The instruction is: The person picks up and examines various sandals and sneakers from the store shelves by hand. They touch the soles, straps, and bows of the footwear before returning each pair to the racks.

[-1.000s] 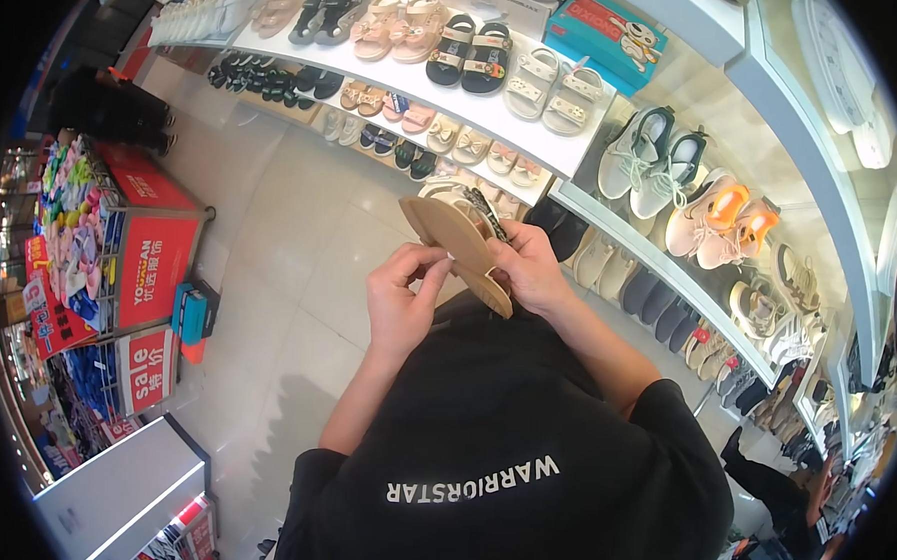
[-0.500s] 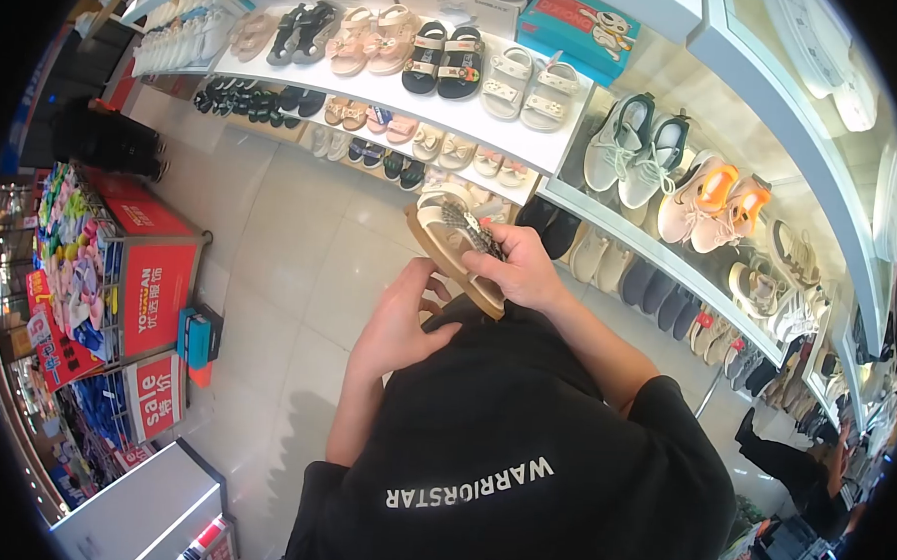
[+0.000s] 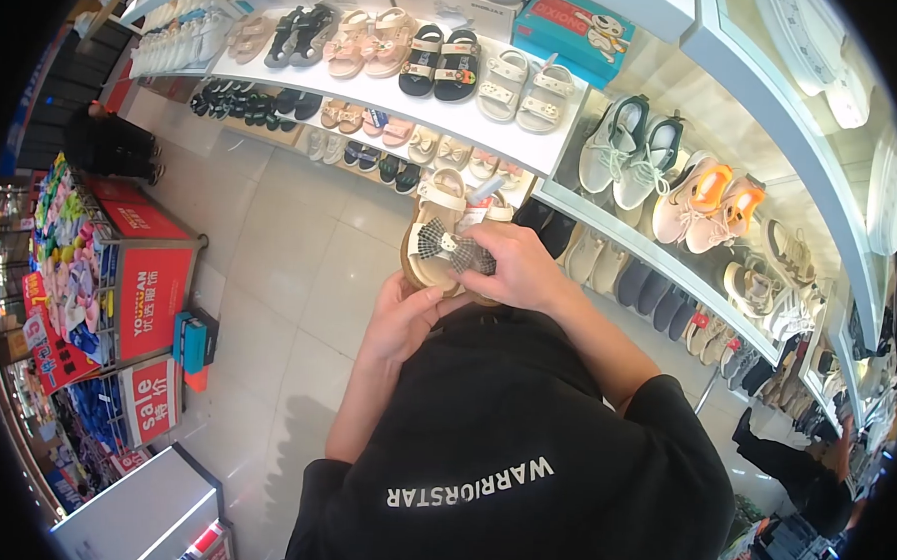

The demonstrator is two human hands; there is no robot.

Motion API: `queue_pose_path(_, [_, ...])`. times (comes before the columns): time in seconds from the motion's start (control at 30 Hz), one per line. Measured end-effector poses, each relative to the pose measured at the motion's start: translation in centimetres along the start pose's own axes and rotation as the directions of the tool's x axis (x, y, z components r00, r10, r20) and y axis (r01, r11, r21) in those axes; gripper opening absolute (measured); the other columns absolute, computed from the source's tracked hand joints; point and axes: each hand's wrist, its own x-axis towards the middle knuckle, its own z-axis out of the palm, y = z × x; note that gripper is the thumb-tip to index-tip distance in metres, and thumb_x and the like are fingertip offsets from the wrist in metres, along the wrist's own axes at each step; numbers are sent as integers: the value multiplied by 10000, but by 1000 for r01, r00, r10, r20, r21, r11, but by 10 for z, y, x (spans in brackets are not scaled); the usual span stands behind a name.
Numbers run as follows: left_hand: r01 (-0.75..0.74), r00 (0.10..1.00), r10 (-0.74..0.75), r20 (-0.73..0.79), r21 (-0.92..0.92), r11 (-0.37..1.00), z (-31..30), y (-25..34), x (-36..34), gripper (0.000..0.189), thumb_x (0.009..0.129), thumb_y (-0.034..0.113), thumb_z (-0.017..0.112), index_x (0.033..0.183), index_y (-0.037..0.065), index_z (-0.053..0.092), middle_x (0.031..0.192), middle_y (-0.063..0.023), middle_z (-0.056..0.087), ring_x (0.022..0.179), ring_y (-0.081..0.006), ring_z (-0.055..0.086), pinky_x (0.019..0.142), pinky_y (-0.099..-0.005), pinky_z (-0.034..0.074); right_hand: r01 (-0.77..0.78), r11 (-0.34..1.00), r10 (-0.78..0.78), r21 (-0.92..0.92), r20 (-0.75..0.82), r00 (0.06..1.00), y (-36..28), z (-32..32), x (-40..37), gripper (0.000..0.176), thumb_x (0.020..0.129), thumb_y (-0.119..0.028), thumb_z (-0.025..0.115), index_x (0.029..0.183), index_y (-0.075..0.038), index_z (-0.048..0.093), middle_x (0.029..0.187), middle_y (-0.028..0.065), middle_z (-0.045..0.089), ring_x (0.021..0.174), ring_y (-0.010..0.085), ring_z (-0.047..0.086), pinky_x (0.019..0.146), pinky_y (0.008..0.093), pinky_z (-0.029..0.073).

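A cream sandal (image 3: pixel 433 247) with a checked bow faces the camera in front of my chest, its toe end toward me. My left hand (image 3: pixel 407 316) holds the sandal by its lower left edge, thumb near the toe. My right hand (image 3: pixel 514 266) grips it on the right, with the fingers over part of the bow. A tag with red and white on it shows above my right hand. Whether a second sandal lies beneath my right hand I cannot tell.
A white shelf (image 3: pixel 377 92) of sandals runs across the back, with a teal shoebox (image 3: pixel 574 30) on it. Sneakers (image 3: pixel 629 153) stand on the right-hand shelf. At left is a red bin (image 3: pixel 153 287) of goods. People in black stand at far left and lower right.
The sandal has turned from a tilted side view to face the camera. My left hand has moved up and right and taken hold of its lower edge. A tag now shows.
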Motion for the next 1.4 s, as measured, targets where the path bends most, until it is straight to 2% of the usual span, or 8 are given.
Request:
queue_pose_path(0.4, [-16, 994, 17, 106, -3, 1000, 4, 1, 0, 852, 866, 198, 697, 1523, -44, 212, 1509, -246, 376, 1411, -383, 396, 1137, -549, 372, 21, 999, -21, -25, -19, 1000, 0, -13, 10, 397, 742, -223, 797, 1050, -12, 665, 903, 157, 679, 833, 341, 679, 745, 398, 545])
queue_pose_path(0.57, [-40, 985, 35, 167, 27, 999, 19, 12, 1, 961, 834, 244, 731, 1550, -39, 156, 1564, -313, 261, 1441, -471, 311, 1125, -539, 381, 32, 941, -47, -337, -39, 998, 34, -62, 45, 414, 684, -191, 770, 1055, -39, 665, 931, 178, 680, 862, 361, 672, 769, 419, 548])
queue_pose_path(0.63, [-40, 987, 29, 158, 64, 997, 21, 12, -1, 986, 818, 263, 737, 1547, -51, 152, 1568, -346, 225, 1445, -506, 279, 1125, -544, 382, -93, 868, 95, -488, -21, 995, 43, -101, 74, 450, 757, -282, 762, 1109, -19, 660, 976, 197, 691, 934, 373, 666, 851, 459, 529])
queue_pose_path(0.73, [-22, 985, 9, 173, 73, 997, 22, 13, -3, 989, 820, 267, 746, 1545, -57, 157, 1551, -382, 222, 1433, -506, 302, 1105, -536, 408, -184, 778, 106, -600, -162, 981, 91, -145, 118, 469, 790, -298, 748, 1175, -49, 652, 1027, 185, 695, 999, 366, 661, 892, 444, 522])
queue_pose_path(0.9, [-15, 983, 2, 183, 67, 998, 19, 10, -9, 856, 862, 268, 724, 1506, -70, 273, 1470, -389, 369, 1358, -507, 425, 1073, -536, 443, -275, 676, 99, -684, -285, 953, 145, -191, 175, 507, 821, -305, 722, 1235, -28, 625, 1125, 205, 667, 1060, 380, 628, 916, 423, 507])
queue_pose_path(1.07, [-46, 979, 41, 198, 17, 999, 6, 9, -14, 712, 902, 223, 693, 1466, -57, 361, 1397, -327, 493, 1259, -425, 548, 1027, -495, 478, -189, 662, -209, -725, -421, 882, 221, -194, 211, 543, 823, -297, 742, 1251, 1, 592, 1229, 248, 611, 1168, 419, 567, 1004, 478, 444])
queue_pose_path(1.17, [-77, 980, 76, 181, -4, 997, 2, 10, -17, 672, 915, 214, 676, 1451, -62, 380, 1355, -310, 533, 1211, -395, 582, 998, -470, 496, -269, 691, -122, -671, -476, 871, 243, -193, 219, 554, 825, -279, 748, 1272, -3, 576, 1263, 244, 598, 1195, 426, 552, 1014, 485, 439])
queue_pose_path(1.4, [-113, 983, 117, 144, -31, 993, -11, 9, -23, 612, 934, 220, 648, 1423, -63, 414, 1299, -266, 579, 1151, -353, 607, 944, -426, 503, -247, 674, -164, -696, -467, 869, 247, -195, 214, 641, 835, -302, 752, 1364, -27, 515, 1361, 233, 543, 1260, 421, 507, 1052, 499, 416])
